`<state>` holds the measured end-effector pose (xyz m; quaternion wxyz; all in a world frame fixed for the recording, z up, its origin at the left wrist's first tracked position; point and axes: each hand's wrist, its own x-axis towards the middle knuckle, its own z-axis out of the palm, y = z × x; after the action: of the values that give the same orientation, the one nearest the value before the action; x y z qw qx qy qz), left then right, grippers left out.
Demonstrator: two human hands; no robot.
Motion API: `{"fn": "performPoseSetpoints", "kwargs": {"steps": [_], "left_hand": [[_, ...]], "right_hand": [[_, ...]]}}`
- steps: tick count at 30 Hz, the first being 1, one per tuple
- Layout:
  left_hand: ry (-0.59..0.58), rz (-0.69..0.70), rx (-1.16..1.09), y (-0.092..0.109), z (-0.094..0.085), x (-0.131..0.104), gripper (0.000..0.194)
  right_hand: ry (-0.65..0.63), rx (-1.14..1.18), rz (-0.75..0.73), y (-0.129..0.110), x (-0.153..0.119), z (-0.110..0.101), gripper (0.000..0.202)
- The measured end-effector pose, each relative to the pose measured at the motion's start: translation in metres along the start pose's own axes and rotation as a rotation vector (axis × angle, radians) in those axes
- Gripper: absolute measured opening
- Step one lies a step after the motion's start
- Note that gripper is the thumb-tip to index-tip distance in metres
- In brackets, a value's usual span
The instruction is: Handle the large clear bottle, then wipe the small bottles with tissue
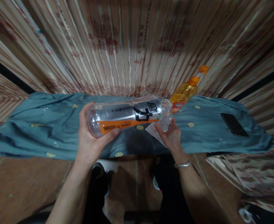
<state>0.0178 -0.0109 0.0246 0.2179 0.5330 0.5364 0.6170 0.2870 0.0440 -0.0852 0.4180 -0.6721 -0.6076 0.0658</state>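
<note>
Two hands gripping one clear plastic bottle (pixel 129 114), held sideways above the blue cloth (pixel 45 124) covering the desk. Left hand (pixel 90 140) wrapping closed around the bottle's base end, thumb pressing the orange label band. Right hand (pixel 171 137) closing its fingers on the neck end, a metal bracelet (pixel 183 164) circling that wrist. Folded paper (pixel 154 131) lying on the cloth just under the right hand. Orange bottle (pixel 185 91) leaning behind the clear bottle's neck. Dark phone (pixel 234 124) resting flat on the cloth, well apart at far right.
</note>
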Motion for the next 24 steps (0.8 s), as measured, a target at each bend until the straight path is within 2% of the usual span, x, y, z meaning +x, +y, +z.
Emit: {"fn": "performPoseSetpoints", "kwargs": {"steps": [16,24], "left_hand": [[-0.002,-0.026,0.022,0.0018,0.0006,-0.0022,0.083],[0.004,-0.076,-0.011,-0.0034,-0.0013,-0.0048,0.086]], "right_hand": [[0.01,-0.022,0.003,0.0034,-0.002,0.0034,0.084],[0.007,-0.008,0.002,0.0032,-0.003,0.0034,0.088]]}}
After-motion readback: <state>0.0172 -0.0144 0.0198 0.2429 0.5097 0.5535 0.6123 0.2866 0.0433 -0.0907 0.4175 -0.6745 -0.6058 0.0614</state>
